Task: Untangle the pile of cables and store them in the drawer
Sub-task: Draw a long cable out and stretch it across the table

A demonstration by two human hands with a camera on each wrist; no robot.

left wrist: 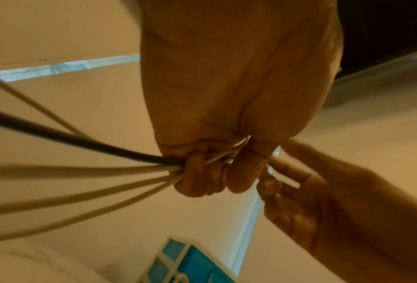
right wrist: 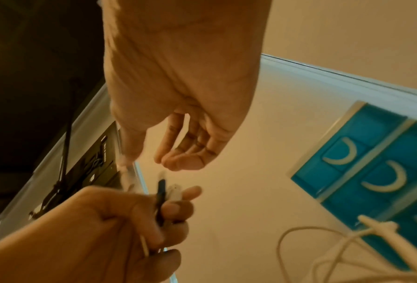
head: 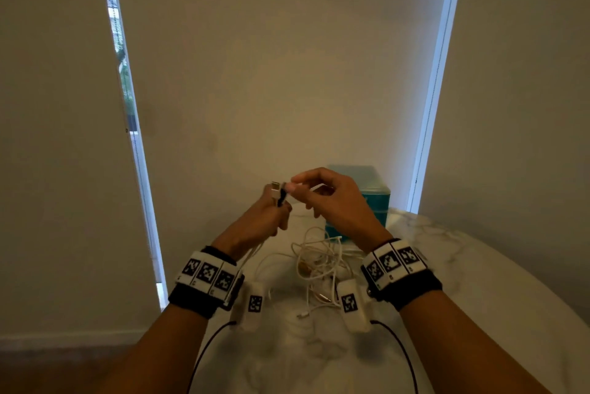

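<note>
Both hands are raised over a tangled pile of white cables [head: 319,266] on the marble table [head: 463,272]. My left hand [head: 279,203] grips a bundle of several cable ends, white ones and one black [left wrist: 81,141]. Their connectors [right wrist: 168,191] stick up above its fist, and the strands hang down toward the pile. My right hand [head: 293,186] is just right of those connectors and pinches a thin white cable [left wrist: 287,181] between thumb and fingers. The teal drawer unit [head: 373,199] stands behind the hands with its drawers closed.
The table's rounded edge runs close to the wall on the left and at the back. Drawn blinds with bright window strips [head: 134,138] rise behind it. Black cords [head: 207,349] trail from both wrist cameras over the near table.
</note>
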